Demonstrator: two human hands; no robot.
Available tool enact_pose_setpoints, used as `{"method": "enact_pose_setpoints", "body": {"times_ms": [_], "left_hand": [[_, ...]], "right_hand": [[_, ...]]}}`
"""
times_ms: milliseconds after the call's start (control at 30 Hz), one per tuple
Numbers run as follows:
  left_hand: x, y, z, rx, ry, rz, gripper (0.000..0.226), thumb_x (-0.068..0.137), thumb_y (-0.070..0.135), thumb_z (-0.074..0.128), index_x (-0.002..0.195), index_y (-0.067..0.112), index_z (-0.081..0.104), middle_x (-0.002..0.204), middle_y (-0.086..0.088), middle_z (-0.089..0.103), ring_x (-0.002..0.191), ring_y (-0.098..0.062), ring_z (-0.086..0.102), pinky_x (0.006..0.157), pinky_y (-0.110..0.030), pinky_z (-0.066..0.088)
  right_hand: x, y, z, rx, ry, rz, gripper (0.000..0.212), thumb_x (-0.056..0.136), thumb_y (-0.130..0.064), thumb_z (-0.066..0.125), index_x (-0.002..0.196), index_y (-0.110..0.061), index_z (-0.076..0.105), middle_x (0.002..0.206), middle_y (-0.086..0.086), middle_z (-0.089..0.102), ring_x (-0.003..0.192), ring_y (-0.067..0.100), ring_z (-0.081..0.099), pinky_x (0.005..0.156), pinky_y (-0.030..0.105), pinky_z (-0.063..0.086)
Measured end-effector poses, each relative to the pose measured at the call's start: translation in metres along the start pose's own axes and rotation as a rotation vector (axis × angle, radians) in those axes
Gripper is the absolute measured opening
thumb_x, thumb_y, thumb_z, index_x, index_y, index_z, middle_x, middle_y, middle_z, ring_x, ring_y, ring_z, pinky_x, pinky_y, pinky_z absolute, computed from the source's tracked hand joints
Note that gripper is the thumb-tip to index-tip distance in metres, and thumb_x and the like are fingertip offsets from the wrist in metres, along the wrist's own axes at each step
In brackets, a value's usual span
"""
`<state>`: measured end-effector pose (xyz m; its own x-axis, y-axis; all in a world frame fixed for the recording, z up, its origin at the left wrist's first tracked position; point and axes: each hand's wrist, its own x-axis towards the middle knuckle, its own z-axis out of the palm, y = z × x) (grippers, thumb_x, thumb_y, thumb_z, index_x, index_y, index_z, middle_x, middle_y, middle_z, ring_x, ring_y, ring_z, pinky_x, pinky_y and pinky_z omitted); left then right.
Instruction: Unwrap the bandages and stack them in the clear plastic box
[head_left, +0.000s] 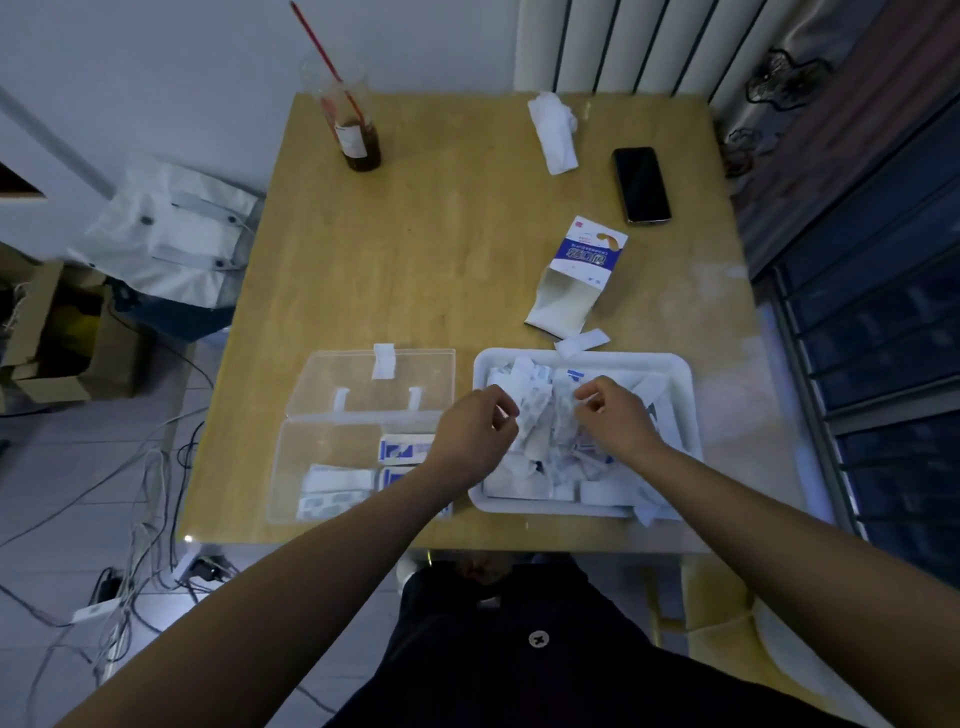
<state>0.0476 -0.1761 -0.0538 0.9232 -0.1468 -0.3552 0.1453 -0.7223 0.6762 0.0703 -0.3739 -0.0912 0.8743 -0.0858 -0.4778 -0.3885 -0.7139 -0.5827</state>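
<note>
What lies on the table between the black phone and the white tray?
Head view: an opened bandage carton lies between the phone and the tray, with a loose paper strip at the tray's far rim.

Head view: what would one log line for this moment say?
left hand pinches wrapper | right hand pinches wrapper | over white tray | clear box partly filled

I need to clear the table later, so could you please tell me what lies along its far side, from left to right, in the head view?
Cup → tissue → phone.
</note>
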Motion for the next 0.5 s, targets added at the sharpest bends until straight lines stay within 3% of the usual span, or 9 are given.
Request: {"method": "enact_pose_setpoints", "body": {"times_ms": [100,200,333,433,500], "left_hand": [[0.019,0.005,0.016,0.141,-0.061,0.072,0.021,0.09,0.018,0.054,0.109,0.016,0.062,0.105,-0.006,0.057,0.082,-0.02,0.057,0.073,-0.03,0.044],[0.038,0.009,0.026,0.253,-0.066,0.061,0.026,0.091,0.024,0.054,0.116,0.018,0.061,0.115,-0.008,0.05,0.092,-0.026,0.058,0.077,-0.033,0.046],[0.056,0.012,0.03,0.331,-0.115,-0.007,0.037,0.092,0.026,0.053,0.128,0.016,0.054,0.127,-0.01,0.043,0.107,-0.029,0.054,0.083,-0.034,0.043],[0.064,0.013,0.033,0.372,-0.167,-0.052,0.044,0.092,0.025,0.053,0.133,0.011,0.049,0.13,-0.015,0.042,0.116,-0.032,0.047,0.093,-0.034,0.037],[0.067,0.012,0.036,0.356,-0.167,-0.071,0.044,0.092,0.023,0.053,0.133,0.009,0.05,0.129,-0.017,0.043,0.119,-0.032,0.045,0.094,-0.033,0.036]], "right_hand": [[0.007,0.02,-0.016,-0.071,-0.059,-0.018,0.022,0.093,-0.016,0.057,0.114,-0.012,0.062,0.113,0.008,0.064,0.103,0.024,0.06,0.083,0.031,0.046],[0.02,0.027,-0.026,-0.131,-0.023,-0.159,0.027,0.092,-0.016,0.058,0.119,-0.012,0.062,0.126,0.011,0.051,0.108,0.027,0.055,0.088,0.035,0.045],[0.043,0.018,-0.029,-0.377,-0.056,-0.373,0.039,0.09,-0.027,0.059,0.129,-0.021,0.059,0.156,0.006,0.024,0.132,0.03,0.027,0.105,0.037,0.029],[0.057,0.012,-0.024,-0.545,-0.159,-0.414,0.043,0.092,-0.038,0.055,0.134,-0.027,0.052,0.162,-0.002,0.007,0.14,0.027,0.014,0.107,0.042,0.026],[0.061,0.01,-0.021,-0.555,-0.177,-0.426,0.044,0.093,-0.038,0.053,0.135,-0.025,0.051,0.161,-0.005,0.012,0.14,0.025,0.014,0.105,0.04,0.023]]}}
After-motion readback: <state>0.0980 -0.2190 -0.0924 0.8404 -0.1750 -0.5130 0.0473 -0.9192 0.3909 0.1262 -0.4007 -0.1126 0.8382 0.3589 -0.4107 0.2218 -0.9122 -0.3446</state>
